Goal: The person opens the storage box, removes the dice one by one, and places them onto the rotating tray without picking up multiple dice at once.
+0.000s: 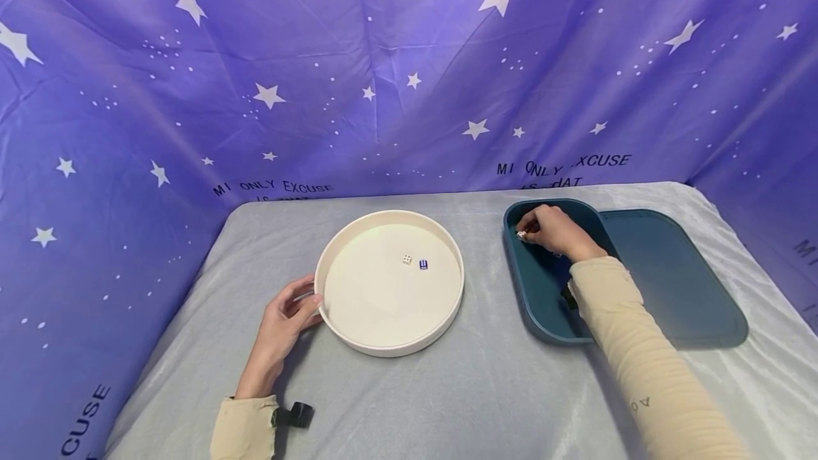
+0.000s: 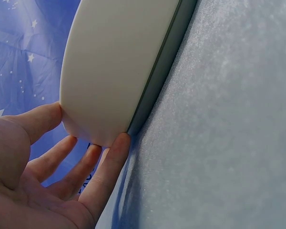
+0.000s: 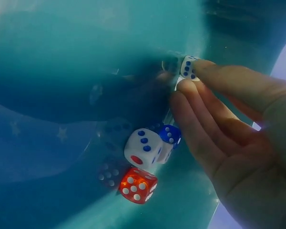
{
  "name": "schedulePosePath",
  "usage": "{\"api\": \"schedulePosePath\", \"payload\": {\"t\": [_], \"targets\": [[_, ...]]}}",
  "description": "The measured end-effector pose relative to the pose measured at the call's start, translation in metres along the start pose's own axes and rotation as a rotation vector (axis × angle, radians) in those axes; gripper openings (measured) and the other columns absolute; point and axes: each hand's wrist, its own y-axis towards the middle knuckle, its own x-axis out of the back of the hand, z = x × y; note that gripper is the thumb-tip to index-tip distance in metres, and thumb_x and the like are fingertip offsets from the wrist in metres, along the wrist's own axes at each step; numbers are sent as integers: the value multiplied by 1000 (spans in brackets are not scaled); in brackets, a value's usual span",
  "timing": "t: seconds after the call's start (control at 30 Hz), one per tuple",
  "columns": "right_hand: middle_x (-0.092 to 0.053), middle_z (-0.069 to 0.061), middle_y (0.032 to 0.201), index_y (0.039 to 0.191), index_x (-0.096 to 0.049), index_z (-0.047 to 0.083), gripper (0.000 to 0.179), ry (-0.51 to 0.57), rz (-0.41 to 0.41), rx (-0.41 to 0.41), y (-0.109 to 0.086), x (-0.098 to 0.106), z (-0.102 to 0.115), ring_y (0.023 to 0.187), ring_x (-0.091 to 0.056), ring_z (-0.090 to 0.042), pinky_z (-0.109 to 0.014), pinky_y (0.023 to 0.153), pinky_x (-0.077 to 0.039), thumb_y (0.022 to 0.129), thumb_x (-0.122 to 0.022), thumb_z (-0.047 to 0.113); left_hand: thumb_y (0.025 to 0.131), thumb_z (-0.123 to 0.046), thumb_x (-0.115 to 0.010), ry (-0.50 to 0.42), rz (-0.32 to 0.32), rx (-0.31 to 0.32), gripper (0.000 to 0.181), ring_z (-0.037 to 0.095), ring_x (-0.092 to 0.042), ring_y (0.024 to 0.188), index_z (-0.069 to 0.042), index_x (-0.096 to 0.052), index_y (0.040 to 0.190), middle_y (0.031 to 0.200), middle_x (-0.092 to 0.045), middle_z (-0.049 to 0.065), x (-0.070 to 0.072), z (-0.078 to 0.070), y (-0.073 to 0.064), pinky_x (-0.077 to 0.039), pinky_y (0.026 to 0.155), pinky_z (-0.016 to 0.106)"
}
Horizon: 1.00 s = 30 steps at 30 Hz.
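Note:
My right hand [image 1: 561, 231] reaches into a deep teal bin [image 1: 525, 297] and pinches a small white die [image 3: 188, 67] with blue dots between thumb and fingers, close to the bin's wall. Lower in the right wrist view lie a larger white die [image 3: 142, 147], a blue die [image 3: 170, 134] and a clear red die [image 3: 138, 185]. My left hand [image 1: 284, 318] holds the left edge of a round cream tray [image 1: 390, 352], thumb at the rim and fingertips against its outer side. In the tray sit a white die [image 1: 407, 260] and a blue die [image 1: 423, 264], a little apart.
A flat teal lid [image 1: 677, 282] lies right of the bin, partly behind the right sleeve [image 1: 639, 375]. Grey cloth [image 1: 460, 403] covers the table. A purple curtain with stars [image 1: 409, 77] hangs behind. A black device [image 1: 299, 415] projects from the left cuff.

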Motion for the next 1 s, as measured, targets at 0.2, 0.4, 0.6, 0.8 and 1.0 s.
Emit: {"api": "schedulePosePath", "payload": {"t": [0.2, 0.4, 0.6, 0.8, 1.0], "targets": [[-72, -13, 89, 96, -74, -3, 10, 6, -18, -4, -2, -1, -1, 71, -59, -20, -31, 59, -52, 87, -69, -3, 95, -18, -68, 2, 1, -1, 53, 9, -65, 108, -4, -49, 142, 140, -53, 18, 0, 0, 1, -61, 86, 27], [-71, -12, 88, 96, -73, -3, 9, 8, -22, -8, -3, 0, 0, 70, -58, -19, -30, 56, -51, 88, -69, -3, 96, -18, -68, 2, 3, -4, 53, 9, -65, 109, -4, -49, 143, 140, -52, 19, 0, 0, 1, -61, 86, 28], [-71, -13, 88, 96, -73, -3, 9, 17, -29, -2, -5, 3, 3, 72, -60, -20, -31, 57, -53, 89, -68, -2, 96, -18, -68, 7, 1, -8, 52, 9, -65, 108, -4, -49, 142, 139, -53, 19, 0, 1, 0, -61, 86, 27], [-71, -14, 88, 97, -73, -3, 10, 4, -42, 6, -8, 8, 9, 76, -63, -22, -35, 65, -55, 89, -69, -1, 96, -18, -68, 7, 1, -7, 52, 10, -65, 108, -4, -49, 142, 139, -53, 19, 0, 1, 0, -61, 86, 27], [-71, -16, 91, 100, -73, -4, 12, -4, -58, 3, -10, 12, 17, 81, -65, -26, -39, 70, -57, 90, -67, -1, 95, -19, -69, 22, -2, -1, 53, 10, -65, 108, -5, -49, 142, 139, -53, 18, 0, 0, 0, -61, 86, 27]]}}
